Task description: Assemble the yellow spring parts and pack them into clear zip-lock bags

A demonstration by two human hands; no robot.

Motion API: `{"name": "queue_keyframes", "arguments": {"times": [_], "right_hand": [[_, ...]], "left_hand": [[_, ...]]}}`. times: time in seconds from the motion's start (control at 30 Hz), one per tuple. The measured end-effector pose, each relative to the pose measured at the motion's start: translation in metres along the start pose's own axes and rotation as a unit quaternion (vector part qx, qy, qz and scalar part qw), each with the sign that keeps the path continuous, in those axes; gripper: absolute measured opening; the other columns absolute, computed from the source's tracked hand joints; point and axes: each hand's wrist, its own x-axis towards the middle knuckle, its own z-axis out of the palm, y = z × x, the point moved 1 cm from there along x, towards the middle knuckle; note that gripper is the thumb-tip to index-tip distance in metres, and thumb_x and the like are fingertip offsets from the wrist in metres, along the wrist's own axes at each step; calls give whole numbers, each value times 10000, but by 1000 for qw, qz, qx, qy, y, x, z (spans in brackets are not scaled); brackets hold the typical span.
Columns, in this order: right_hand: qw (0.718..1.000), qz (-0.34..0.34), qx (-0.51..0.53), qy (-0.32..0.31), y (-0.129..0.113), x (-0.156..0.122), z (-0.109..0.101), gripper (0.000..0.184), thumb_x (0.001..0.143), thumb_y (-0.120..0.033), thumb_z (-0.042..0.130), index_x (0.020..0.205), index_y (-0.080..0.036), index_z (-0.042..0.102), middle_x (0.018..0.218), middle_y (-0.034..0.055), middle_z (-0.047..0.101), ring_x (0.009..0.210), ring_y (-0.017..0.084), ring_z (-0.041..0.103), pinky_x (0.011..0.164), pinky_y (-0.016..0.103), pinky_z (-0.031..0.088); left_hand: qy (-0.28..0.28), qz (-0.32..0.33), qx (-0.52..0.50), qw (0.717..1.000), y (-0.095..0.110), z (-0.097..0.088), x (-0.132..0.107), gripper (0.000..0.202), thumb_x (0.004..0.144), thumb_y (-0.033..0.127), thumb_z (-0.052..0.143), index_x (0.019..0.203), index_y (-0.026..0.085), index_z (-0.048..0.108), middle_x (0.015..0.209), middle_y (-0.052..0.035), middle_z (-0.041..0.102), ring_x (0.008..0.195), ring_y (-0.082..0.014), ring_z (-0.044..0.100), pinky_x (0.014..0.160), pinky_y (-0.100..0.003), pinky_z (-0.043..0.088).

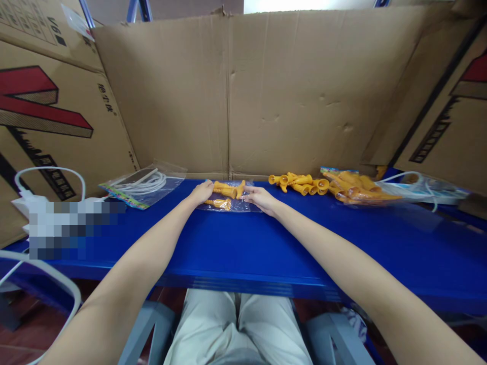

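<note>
- Two bare hands work at the middle of the blue tabletop [243, 243], both forearms extended forward and converging on one clear plastic bag [243, 205].
- Left hand [201, 192]: fingers curled, apparently grasping the bag at its left end, beside the end of the long upper horn-shaped piece [225, 190].
- Right hand [262, 199]: thumb and fingertips drawn in against the short upright piece [241, 189] at the right end. Whether they pinch the piece or only the film cannot be told.
- Key relation: the bag lies flat between the hands. The upper piece has its long axis running left to right, roughly along the line joining the hands; its left end is nearer the left hand.
- Lower horn-shaped piece [218, 204]: below the upper one, nearer the body, also lying left to right.
- Loose yellow-orange pieces [300, 182]: heaped right of the right hand, the nearer hand, and apart from it.
- Filled bag of yellow-orange pieces [353, 188]: next to the heap, farther right.
- Bagged white cable [154, 182]: left of the left hand, apart from it.
- Cardboard panel [289, 96]: upright behind the work area.
</note>
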Motion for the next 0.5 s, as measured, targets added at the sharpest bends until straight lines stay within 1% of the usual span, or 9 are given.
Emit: {"name": "queue_keyframes", "arguments": {"times": [0.07,0.13,0.2,0.3,0.4,0.43,0.5], "right_hand": [[1000,3,10,0,1,2,-1,469,725,67,516,1119,-156,638,1212,71,609,945,95,639,907,236,477],[1000,7,22,17,3,4,-1,476,710,79,518,1110,-149,642,1212,78,608,905,96,651,888,236,488],[999,14,27,34,4,5,0,468,696,85,530,1095,-128,648,1164,91,633,855,95,662,877,234,492],[999,20,19,45,5,6,2,446,690,86,536,1079,-99,654,1065,95,673,801,92,668,872,228,488],[999,3,-11,42,6,6,4,416,692,52,557,1069,-95,657,1017,83,689,825,105,663,868,237,485],[999,-6,-33,41,6,6,4,395,696,28,569,1062,-91,660,1006,81,693,840,114,661,868,245,483],[994,-28,-98,41,8,7,3,360,703,-23,583,1050,-82,664,1007,78,693,884,137,651,874,261,476]], "left_hand": [[1,-10,-8,1000,1,-1,-1,395,899,303,290,1086,191,619,1215,-59,615,1168,-220,516,939,-279,386],[3,-11,-20,1000,2,-2,-3,395,900,287,286,1107,191,608,1237,-51,601,1172,-203,512,942,-268,384],[3,-15,-33,999,4,-4,-5,405,905,288,283,1160,180,579,1286,-59,565,1183,-190,505,951,-260,379],[10,-20,-23,999,9,-6,-8,432,905,284,295,1235,133,529,1341,-99,510,1228,-201,471,997,-276,347],[13,-3,13,1000,17,-7,-10,465,898,263,307,1287,81,486,1390,-132,443,1301,-206,383,1064,-283,266],[5,5,22,1000,19,-7,-11,476,900,262,301,1308,80,465,1414,-131,409,1325,-204,344,1082,-296,236],[-26,19,38,999,23,-5,-13,495,908,279,281,1352,106,418,1463,-114,322,1367,-210,253,1108,-362,180]]}}
